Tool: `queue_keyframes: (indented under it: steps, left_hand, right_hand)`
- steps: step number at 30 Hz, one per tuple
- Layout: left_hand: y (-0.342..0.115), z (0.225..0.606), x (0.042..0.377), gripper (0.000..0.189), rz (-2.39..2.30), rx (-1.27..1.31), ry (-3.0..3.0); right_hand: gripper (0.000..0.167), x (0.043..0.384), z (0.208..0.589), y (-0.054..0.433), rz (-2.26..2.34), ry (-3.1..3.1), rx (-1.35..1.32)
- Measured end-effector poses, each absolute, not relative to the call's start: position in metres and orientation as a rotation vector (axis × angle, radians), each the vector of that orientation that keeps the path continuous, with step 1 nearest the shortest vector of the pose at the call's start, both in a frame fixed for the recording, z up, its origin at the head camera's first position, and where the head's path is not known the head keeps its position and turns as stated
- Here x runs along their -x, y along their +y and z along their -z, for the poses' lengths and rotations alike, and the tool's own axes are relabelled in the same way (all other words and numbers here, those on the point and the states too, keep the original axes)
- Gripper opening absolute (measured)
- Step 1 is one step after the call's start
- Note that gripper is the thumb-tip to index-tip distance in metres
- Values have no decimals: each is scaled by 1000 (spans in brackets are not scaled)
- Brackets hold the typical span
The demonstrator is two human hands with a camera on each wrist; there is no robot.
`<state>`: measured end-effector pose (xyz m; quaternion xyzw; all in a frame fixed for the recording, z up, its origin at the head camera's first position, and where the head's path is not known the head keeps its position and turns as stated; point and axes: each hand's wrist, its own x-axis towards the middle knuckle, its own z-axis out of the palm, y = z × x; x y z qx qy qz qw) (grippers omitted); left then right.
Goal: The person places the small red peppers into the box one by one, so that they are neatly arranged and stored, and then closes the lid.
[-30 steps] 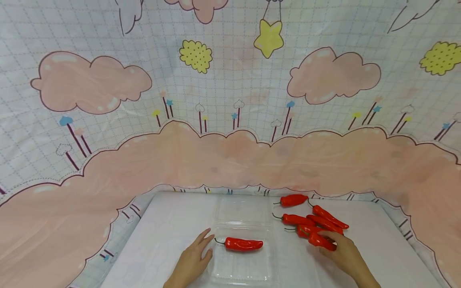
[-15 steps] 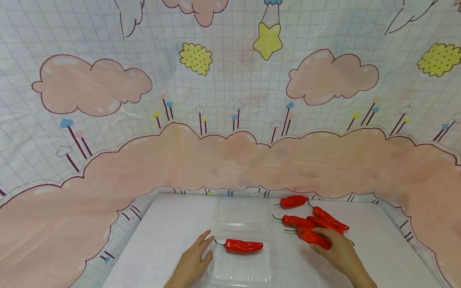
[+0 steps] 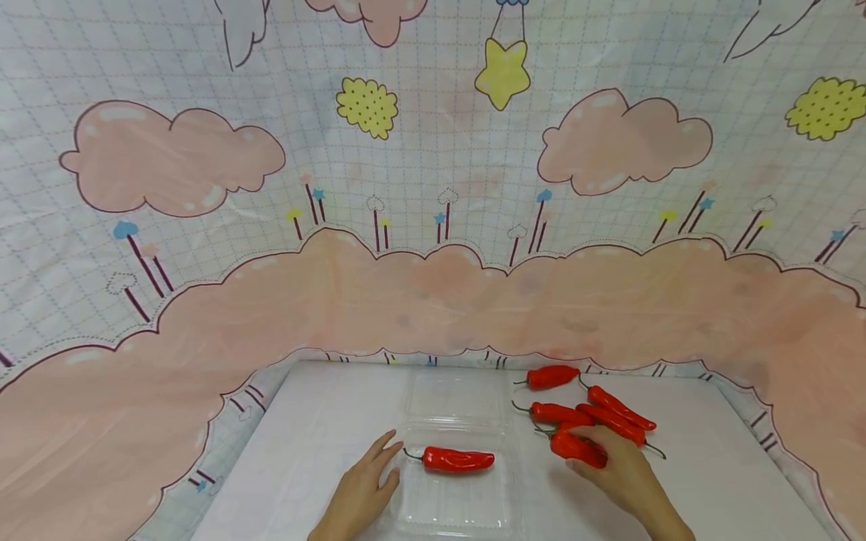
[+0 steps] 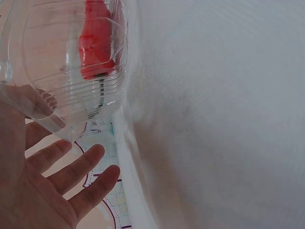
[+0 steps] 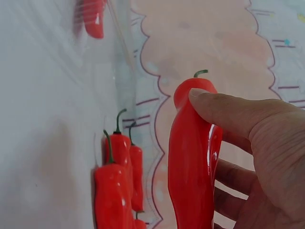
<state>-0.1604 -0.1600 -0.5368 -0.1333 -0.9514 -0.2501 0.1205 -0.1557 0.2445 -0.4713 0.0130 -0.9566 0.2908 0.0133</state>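
Observation:
My right hand (image 3: pixel 625 473) pinches a red chili pepper (image 5: pixel 193 157) between thumb and fingers, its green stem pointing away in the right wrist view. Behind it in the head view, several more red peppers (image 3: pixel 616 408) lie in a loose group on the table's right side. My left hand (image 3: pixel 361 485) has its fingers spread beside the left edge of a clear plastic clamshell box (image 3: pixel 453 512), whose lid is folded back flat. One red pepper (image 3: pixel 458 460) lies crosswise in the box, stem to the left. The left wrist view shows the left fingers (image 4: pixel 78 174) relaxed at the box wall.
The white table (image 3: pixel 325 406) runs back to a hanging cloth (image 3: pixel 433 300) printed with clouds and stars. The box lid (image 3: pixel 458 396) lies toward the back. A lone pepper (image 3: pixel 551 377) sits near the table's back edge.
My right hand has lifted the pepper off the group and carried it slightly left, toward the box. The left hand and the pepper in the box have stayed put.

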Motion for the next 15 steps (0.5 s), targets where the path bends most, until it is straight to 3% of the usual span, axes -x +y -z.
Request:
queue_keyframes:
  steps: [15]
  left_hand:
    - [-159, 538, 160, 41, 740, 376, -2775]
  right_hand:
    - [52, 153, 477, 213, -948, -2992, -45]
